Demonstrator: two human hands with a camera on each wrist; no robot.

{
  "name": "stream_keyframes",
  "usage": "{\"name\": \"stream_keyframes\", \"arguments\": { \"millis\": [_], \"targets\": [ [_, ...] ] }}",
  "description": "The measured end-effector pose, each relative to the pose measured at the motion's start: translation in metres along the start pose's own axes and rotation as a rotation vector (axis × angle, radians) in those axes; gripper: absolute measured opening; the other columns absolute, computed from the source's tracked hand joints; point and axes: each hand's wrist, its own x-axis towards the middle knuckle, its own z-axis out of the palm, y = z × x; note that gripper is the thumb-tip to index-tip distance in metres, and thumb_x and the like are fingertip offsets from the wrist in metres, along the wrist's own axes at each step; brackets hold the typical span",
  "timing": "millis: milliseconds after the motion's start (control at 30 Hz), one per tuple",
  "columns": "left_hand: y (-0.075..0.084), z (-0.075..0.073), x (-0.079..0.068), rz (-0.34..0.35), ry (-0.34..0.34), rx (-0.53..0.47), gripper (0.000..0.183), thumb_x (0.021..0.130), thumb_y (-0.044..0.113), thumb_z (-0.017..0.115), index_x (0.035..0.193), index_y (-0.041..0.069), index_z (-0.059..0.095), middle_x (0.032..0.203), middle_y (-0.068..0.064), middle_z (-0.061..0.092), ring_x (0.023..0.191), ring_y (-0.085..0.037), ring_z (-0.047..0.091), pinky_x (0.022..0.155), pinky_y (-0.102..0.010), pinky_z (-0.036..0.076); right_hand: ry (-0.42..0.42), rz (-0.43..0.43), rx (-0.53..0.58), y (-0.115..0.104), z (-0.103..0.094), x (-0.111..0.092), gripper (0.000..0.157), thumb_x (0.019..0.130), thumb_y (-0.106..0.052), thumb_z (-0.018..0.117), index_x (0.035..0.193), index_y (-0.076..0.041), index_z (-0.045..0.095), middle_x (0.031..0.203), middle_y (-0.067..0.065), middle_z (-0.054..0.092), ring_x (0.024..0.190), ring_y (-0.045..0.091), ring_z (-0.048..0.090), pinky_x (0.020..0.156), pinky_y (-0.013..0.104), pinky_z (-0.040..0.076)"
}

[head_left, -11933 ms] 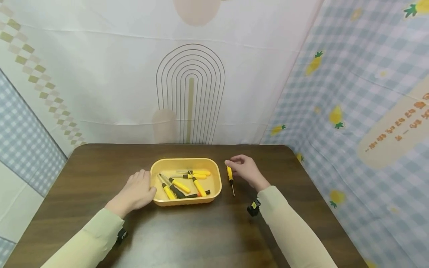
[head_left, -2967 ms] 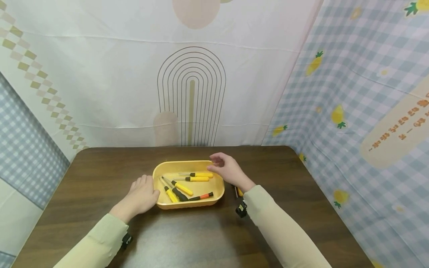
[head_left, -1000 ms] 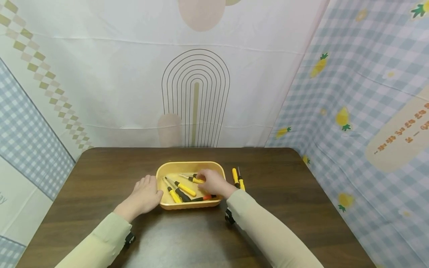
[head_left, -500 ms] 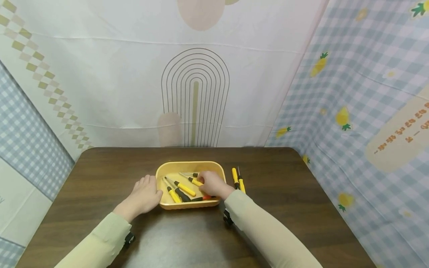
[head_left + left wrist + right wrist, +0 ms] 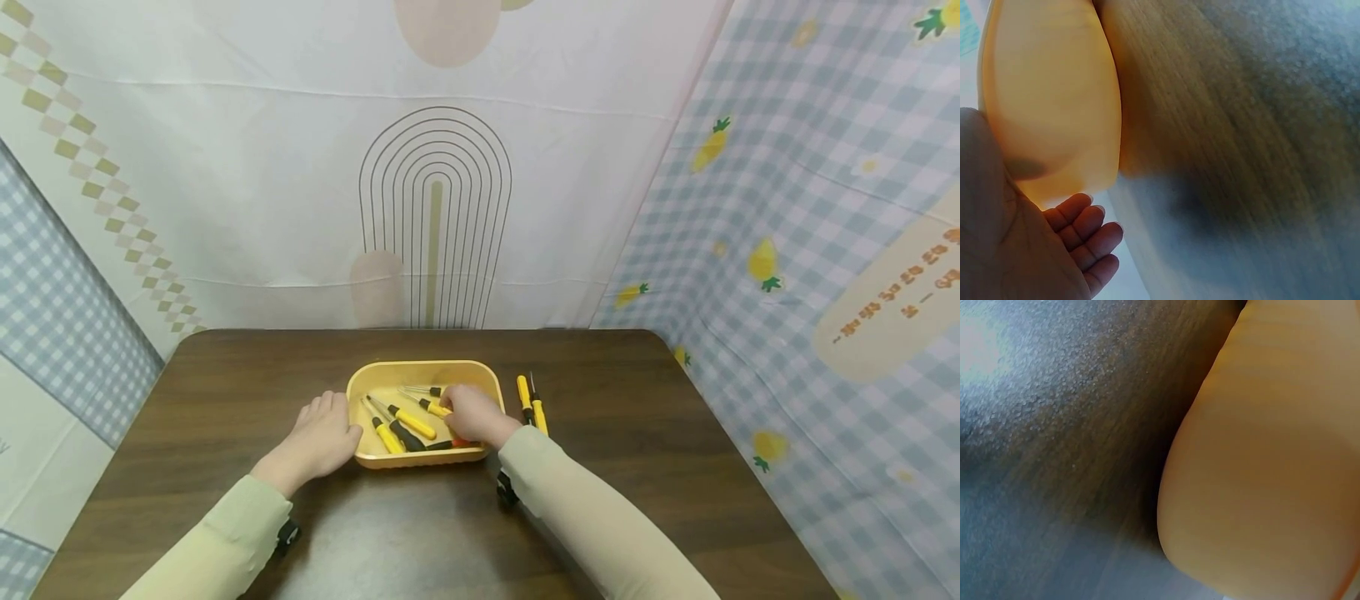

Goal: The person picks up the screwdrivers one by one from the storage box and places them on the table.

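A yellow plastic basket (image 5: 420, 367) holds several screwdrivers. My left hand (image 5: 315, 442) rests against its left end; in the left wrist view the fingers (image 5: 1099, 240) lie loosely bent by the basket's outer wall (image 5: 1054, 100). Inside the basket, my right hand (image 5: 474, 414) pinches the handle of a yellow screwdriver (image 5: 435, 408); the fingertips are partly hidden. Behind it lies another screwdriver (image 5: 432, 391), its handle covered by the hand. More to the left are two yellow screwdrivers (image 5: 415, 423) and a black-handled one (image 5: 407, 437). A red-and-black tool (image 5: 442, 445) lies along the front wall.
Two yellow-handled screwdrivers (image 5: 539, 412) lie side by side on the brown table (image 5: 420, 533), right of the basket, close to my right sleeve (image 5: 592, 508). A patterned cloth (image 5: 300, 192) hangs behind the table's far edge; a checked one hangs at the right.
Over the longer span, one yellow screwdriver has gone from the basket and a second lies on the table. My right hand has moved into the basket; the pinched screwdriver has turned slightly. My left hand stays.
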Motion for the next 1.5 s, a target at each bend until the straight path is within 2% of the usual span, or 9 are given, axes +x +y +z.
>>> {"name": "stream_keyframes", "arguments": {
  "millis": [167,367,500,800,1000,1133,1267,1500],
  "targets": [
    [0.001,0.000,0.000,-0.002,-0.006,0.000,0.040,0.090,0.024,0.051,0.109,-0.010,0.046,0.096,-0.016,0.043,0.093,-0.033,0.042,0.085,-0.052,0.035,0.009,-0.011,0.017,0.000,-0.002,-0.003,0.026,0.088,-0.005,0.063,0.114,-0.004,0.066,0.108,0.007,0.065,0.089,0.016,0.058,0.081,0.033,0.049],
    [-0.001,0.000,0.001,-0.003,-0.011,0.007,0.040,0.090,0.024,0.051,0.110,-0.010,0.046,0.097,-0.016,0.043,0.093,-0.033,0.042,0.085,-0.053,0.035,0.030,-0.047,0.098,0.001,-0.012,-0.005,0.024,0.089,-0.003,0.059,0.112,-0.002,0.065,0.099,0.008,0.064,0.082,0.017,0.056,0.077,0.033,0.048],
    [-0.001,0.000,0.001,0.001,-0.011,0.002,0.040,0.090,0.023,0.051,0.110,-0.011,0.046,0.097,-0.016,0.043,0.093,-0.033,0.042,0.084,-0.053,0.035,0.038,-0.057,0.169,0.005,-0.020,-0.005,0.023,0.090,-0.005,0.058,0.112,-0.003,0.064,0.099,0.005,0.063,0.087,0.015,0.057,0.078,0.032,0.048],
    [-0.001,0.000,0.001,-0.005,-0.025,0.000,0.041,0.090,0.024,0.050,0.111,-0.011,0.045,0.099,-0.017,0.044,0.094,-0.033,0.042,0.086,-0.054,0.035,0.109,0.000,0.291,0.018,-0.047,-0.016,0.022,0.094,-0.017,0.062,0.114,-0.009,0.064,0.100,0.001,0.062,0.091,0.015,0.059,0.077,0.032,0.049],
    [-0.001,-0.001,0.001,-0.007,-0.025,-0.008,0.040,0.090,0.024,0.050,0.111,-0.011,0.045,0.098,-0.016,0.043,0.093,-0.033,0.042,0.086,-0.053,0.035,0.161,0.071,0.450,0.041,-0.067,-0.030,0.025,0.093,-0.019,0.065,0.116,-0.010,0.064,0.102,0.001,0.063,0.092,0.015,0.059,0.074,0.031,0.051],
    [-0.002,-0.001,0.001,-0.005,-0.026,-0.011,0.040,0.091,0.024,0.050,0.111,-0.010,0.045,0.097,-0.016,0.043,0.093,-0.033,0.042,0.085,-0.053,0.035,0.163,0.152,0.630,0.061,-0.076,-0.038,0.025,0.093,-0.018,0.065,0.116,-0.010,0.063,0.104,0.005,0.063,0.092,0.022,0.061,0.077,0.040,0.053],
    [-0.002,-0.001,0.001,-0.001,-0.024,-0.014,0.039,0.091,0.024,0.050,0.110,-0.010,0.045,0.097,-0.016,0.043,0.092,-0.033,0.042,0.085,-0.053,0.035,0.138,0.213,0.760,0.083,-0.080,-0.045,0.027,0.094,-0.020,0.064,0.118,-0.009,0.061,0.110,0.009,0.062,0.101,0.032,0.060,0.086,0.049,0.049],
    [-0.002,0.000,0.000,0.009,-0.020,-0.019,0.039,0.090,0.023,0.050,0.109,-0.011,0.045,0.096,-0.016,0.043,0.093,-0.033,0.042,0.084,-0.053,0.034,0.142,0.233,0.861,0.114,-0.079,-0.055,0.034,0.095,-0.016,0.062,0.124,0.001,0.056,0.121,0.022,0.057,0.111,0.038,0.057,0.092,0.050,0.046]
  ]
}}
